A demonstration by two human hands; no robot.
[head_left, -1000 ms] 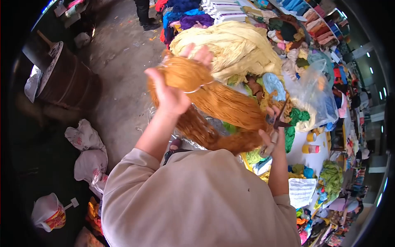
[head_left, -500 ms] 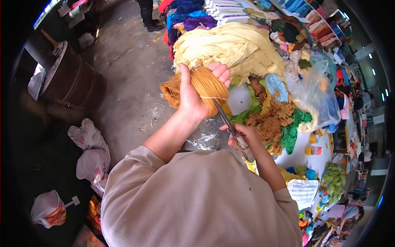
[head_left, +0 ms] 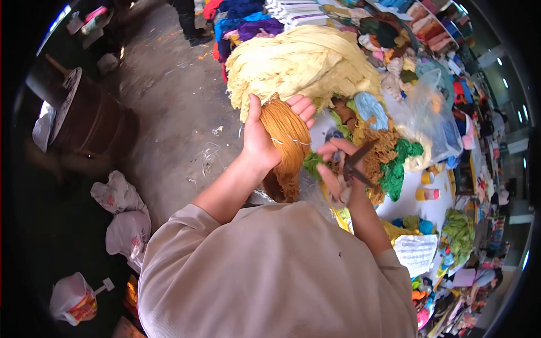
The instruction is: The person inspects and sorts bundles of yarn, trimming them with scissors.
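Note:
A golden-brown skein of yarn (head_left: 286, 130) rests across the palm of my left hand (head_left: 260, 143), thumb on one side and fingers on the other. A thin white tie crosses the skein, and its loose end hangs down toward my shirt. To the right, my right hand (head_left: 337, 166) grips scissors (head_left: 356, 164) with wrapped handles. Their dark blades point away from the skein, apart from it, and look blurred by motion. Beyond both hands lies a large heap of cream yarn (head_left: 298, 62). Brown yarn (head_left: 380, 146) and green yarn (head_left: 401, 169) lie behind the scissors.
A white table (head_left: 437, 205) on the right bears yarn, a clear plastic bag (head_left: 431, 121) and a printed sheet (head_left: 416, 252). At left stand a rusty drum (head_left: 93, 115) and white sacks (head_left: 127, 225). A person's legs (head_left: 189, 22) show at the far end.
My right hand has drawn the scissors away from the skein to the right and turned the blades outward. The skein's loose end has swung from the left to below my left hand.

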